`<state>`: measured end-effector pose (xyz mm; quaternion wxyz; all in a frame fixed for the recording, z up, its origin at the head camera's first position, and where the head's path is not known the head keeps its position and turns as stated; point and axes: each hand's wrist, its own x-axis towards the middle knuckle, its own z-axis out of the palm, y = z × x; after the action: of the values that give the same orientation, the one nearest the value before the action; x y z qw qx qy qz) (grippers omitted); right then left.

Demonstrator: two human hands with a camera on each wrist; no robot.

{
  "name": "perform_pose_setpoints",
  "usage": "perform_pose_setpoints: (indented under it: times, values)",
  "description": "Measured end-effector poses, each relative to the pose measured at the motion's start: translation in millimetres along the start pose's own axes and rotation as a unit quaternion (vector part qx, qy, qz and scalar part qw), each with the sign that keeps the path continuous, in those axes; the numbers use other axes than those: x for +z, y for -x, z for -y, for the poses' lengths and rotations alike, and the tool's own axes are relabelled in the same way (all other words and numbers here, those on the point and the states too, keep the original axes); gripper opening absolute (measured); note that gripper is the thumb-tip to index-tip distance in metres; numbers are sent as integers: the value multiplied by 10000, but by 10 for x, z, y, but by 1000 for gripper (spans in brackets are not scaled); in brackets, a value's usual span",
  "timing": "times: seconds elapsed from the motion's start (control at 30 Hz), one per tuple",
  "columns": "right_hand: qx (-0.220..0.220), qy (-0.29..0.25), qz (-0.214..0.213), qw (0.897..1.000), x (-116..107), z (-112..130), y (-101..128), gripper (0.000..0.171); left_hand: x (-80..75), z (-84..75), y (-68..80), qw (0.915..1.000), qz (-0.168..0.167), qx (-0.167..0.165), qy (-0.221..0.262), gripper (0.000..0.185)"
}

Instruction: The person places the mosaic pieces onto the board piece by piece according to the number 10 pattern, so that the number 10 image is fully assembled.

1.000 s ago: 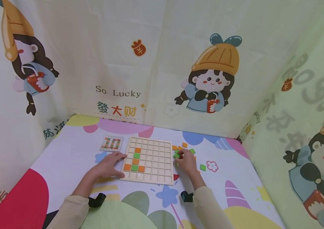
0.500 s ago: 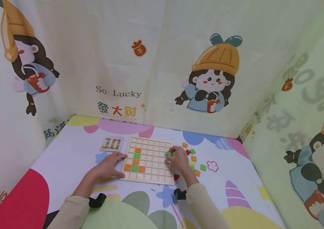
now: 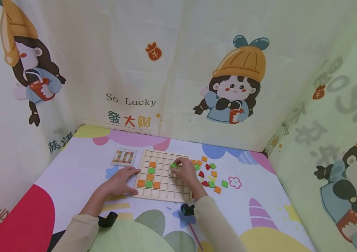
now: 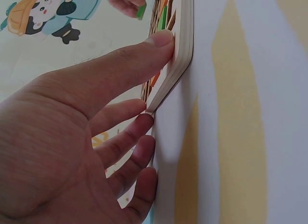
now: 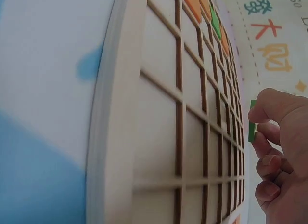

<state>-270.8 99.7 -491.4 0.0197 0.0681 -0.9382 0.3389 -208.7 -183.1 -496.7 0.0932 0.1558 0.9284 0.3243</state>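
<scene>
The right hand (image 3: 185, 171) hovers over the board (image 3: 162, 180), pinching a green tile (image 3: 173, 165) between thumb and fingers. The left hand (image 3: 119, 182) lies flat on the desk (image 3: 71, 175), fingers straight, thumb pressed against the board's left edge.

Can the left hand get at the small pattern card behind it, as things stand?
Probably yes. The left hand only rests against the wooden grid board, and the pattern card lies just beyond it on bare tablecloth, with nothing between them.
</scene>
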Motion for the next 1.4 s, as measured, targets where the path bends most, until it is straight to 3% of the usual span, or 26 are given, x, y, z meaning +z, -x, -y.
perform_pose_setpoints:
  times: [0.63,1.07,1.4]
  values:
    - [-366,60,513,9980,312,420,-88,26,-60,-38,35,9999,91,-8,75,82]
    - [-350,192,953,9946,461,576,-75,21,-34,-37,36,9999,115,-51,107,81]
    - [-471,237,658,9964,482,576,-122,18,-49,-22,28,9999,74,44,100,82]
